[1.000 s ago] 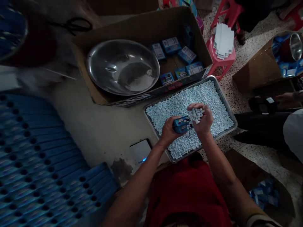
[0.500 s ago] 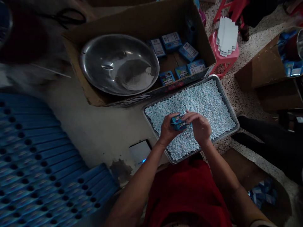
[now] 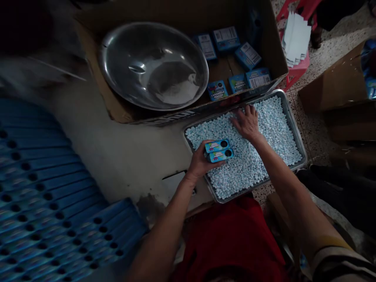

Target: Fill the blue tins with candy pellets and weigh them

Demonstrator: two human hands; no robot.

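Observation:
My left hand (image 3: pixel 200 161) grips two small blue candy boxes (image 3: pixel 216 146) side by side, each with a dark round hole at one end. It holds them above the left part of a metal tray (image 3: pixel 296 124). Small pale blue and white candies (image 3: pixel 232 181) fill that tray. Near the tray's far edge, my right hand (image 3: pixel 248 123) rests palm down on the candies with its fingers spread. The fingertips touch the candies, and I see nothing held in them.
Beyond the tray, a cardboard carton (image 3: pixel 101 92) holds a large steel bowl (image 3: pixel 152 66) and several blue boxes (image 3: pixel 217 91). Rows of blue boxes (image 3: pixel 58 196) fill the left. My left forearm partly covers a flat scale (image 3: pixel 175 182). White sheets (image 3: pixel 297 37) lie on a pink stool (image 3: pixel 301 66).
My right hand has left the boxes and moved out onto the candies. My left hand still holds the two boxes, now uncovered with their holes showing. The view has shifted slightly.

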